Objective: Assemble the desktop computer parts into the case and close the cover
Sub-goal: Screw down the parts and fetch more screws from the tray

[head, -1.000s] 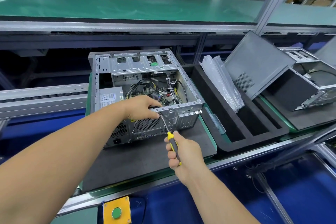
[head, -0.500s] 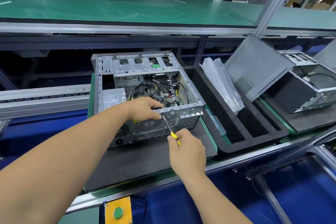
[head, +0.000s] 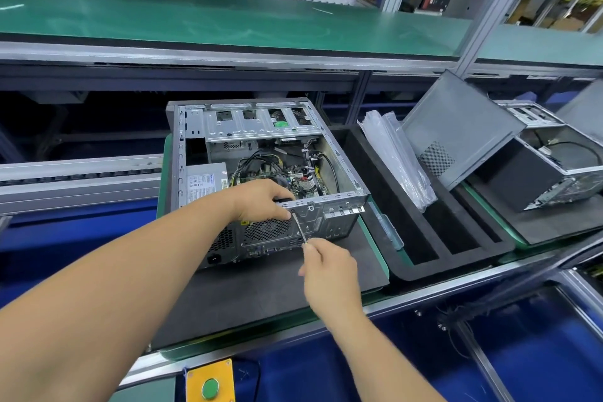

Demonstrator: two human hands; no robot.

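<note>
An open grey computer case point(head: 339, 212) lies on its side on a dark foam mat point(head: 248, 290), its rear panel facing me. Cables, a motherboard and a power supply point(head: 205, 183) show inside. My left hand point(head: 264, 201) grips the top rear edge of the case, fingers curled over the rim. My right hand point(head: 326, 268) holds a screwdriver point(head: 299, 228), its handle hidden in my fist. The thin shaft slants up to a point on the rear panel just under my left fingers.
A black foam tray point(head: 434, 248) with empty slots and clear plastic bags point(head: 398, 157) sits right of the case. A loose grey side cover point(head: 456, 127) leans against a second open case point(head: 554, 170) at far right. A yellow box with a green button point(head: 210, 387) is at the front rail.
My right hand has moved up closer to the case and closed over the yellow handle, which no longer shows. The left hand keeps its grip on the case edge.
</note>
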